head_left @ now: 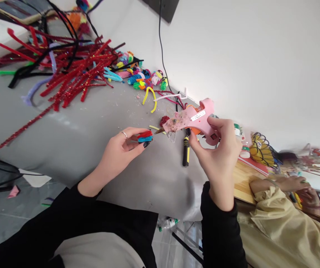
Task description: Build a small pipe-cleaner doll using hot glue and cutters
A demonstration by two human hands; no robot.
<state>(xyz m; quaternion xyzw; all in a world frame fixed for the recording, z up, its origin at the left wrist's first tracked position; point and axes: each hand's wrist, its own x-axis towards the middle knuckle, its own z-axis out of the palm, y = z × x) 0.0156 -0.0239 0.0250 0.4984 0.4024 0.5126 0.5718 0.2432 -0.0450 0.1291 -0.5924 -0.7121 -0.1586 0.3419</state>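
Between the fingertips of my left hand [125,147] is a small red and blue pipe-cleaner piece [145,137], pinched with the thumb below. My right hand [221,149] is wrapped round the handle of a pink hot glue gun [196,117], held sideways with its nozzle pointing left. The nozzle tip is a short gap from the red and blue piece; I cannot tell whether it touches. Dried glue and fuzz coat the gun's front. Under the gun lie a yellow and black handled tool [186,150] and a dark red glittery ball [164,120].
A heap of red glittery pipe cleaners [76,70] covers the table's left. Small colourful pipe-cleaner figures [140,78] lie along the wall. A black cable [161,44] runs down the wall to the table. At right, a person in a tan sleeve [277,212] works at a wooden board [245,180].
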